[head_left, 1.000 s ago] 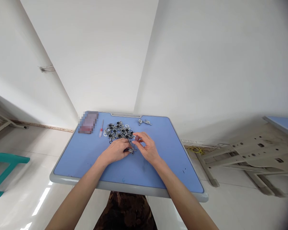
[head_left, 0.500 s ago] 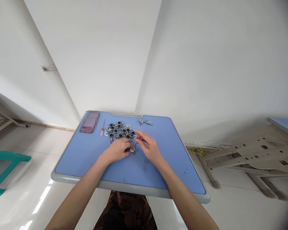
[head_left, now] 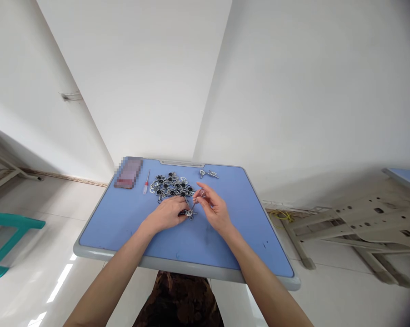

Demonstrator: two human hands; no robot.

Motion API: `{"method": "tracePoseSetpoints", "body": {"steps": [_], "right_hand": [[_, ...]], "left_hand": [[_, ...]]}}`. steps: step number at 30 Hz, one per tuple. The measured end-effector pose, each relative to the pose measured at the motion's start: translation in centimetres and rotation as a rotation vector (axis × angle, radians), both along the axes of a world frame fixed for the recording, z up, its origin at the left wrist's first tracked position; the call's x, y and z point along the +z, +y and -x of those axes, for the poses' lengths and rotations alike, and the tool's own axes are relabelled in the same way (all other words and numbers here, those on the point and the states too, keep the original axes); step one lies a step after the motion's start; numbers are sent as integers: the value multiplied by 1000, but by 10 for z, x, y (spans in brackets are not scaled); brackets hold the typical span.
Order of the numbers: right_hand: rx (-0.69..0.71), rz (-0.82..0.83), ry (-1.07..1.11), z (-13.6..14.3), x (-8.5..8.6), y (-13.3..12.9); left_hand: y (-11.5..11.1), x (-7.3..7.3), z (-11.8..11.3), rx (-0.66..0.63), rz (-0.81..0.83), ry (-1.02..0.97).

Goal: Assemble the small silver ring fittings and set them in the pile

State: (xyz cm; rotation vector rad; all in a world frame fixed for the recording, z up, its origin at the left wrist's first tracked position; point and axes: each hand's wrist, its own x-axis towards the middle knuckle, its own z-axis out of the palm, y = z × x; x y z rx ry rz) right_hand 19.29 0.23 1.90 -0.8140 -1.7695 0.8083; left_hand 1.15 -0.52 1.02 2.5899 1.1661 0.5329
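My left hand [head_left: 168,212] is closed on a small metal fitting [head_left: 190,214] with a dark part, pressing it to the blue tabletop; the fingers cover some of it. In my right hand [head_left: 216,210] a small screwdriver [head_left: 199,195] with a clear and reddish handle is pinched between thumb and fingers. Its shaft slants down to the fitting, and the tip appears to touch it. Just beyond both hands lies a pile of similar metal fittings [head_left: 171,185] with round black pieces.
Left of the pile lies another screwdriver [head_left: 146,185]. A blurred-out, phone-like flat object [head_left: 129,172] is at the table's far left corner. Two loose metal fittings [head_left: 212,174] sit near the back edge. A green stool [head_left: 14,222] stands left; another desk [head_left: 362,218] stands right.
My right fingers have shifted and opened slightly around the screwdriver handle. My left hand and the fitting stay in place. The view has moved very slightly.
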Motion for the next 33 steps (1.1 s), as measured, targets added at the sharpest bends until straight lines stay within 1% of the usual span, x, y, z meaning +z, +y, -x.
{"method": "tracePoseSetpoints", "body": {"steps": [3, 6, 12, 18, 22, 25, 29, 33], "right_hand": [[-3, 38, 71, 1, 2, -3], [22, 39, 39, 4, 2, -6], [53, 6, -39, 8, -5, -7], [65, -55, -95, 8, -8, -7], [71, -143, -147, 7, -6, -7], [76, -193, -195, 8, -4, -8], [71, -203, -183, 9, -6, -9], [36, -192, -155, 11, -10, -9]], "left_hand": [[0, 0, 0, -3, -2, 7], [0, 1, -1, -1, -9, 11], [0, 1, 0, 19, -2, 3], [0, 1, -1, 17, 13, -10], [-1, 3, -1, 3, 25, -51], [-1, 2, 0, 11, 35, -72], [0, -1, 0, 26, 40, -56], [-1, -1, 0, 26, 39, -39]]}}
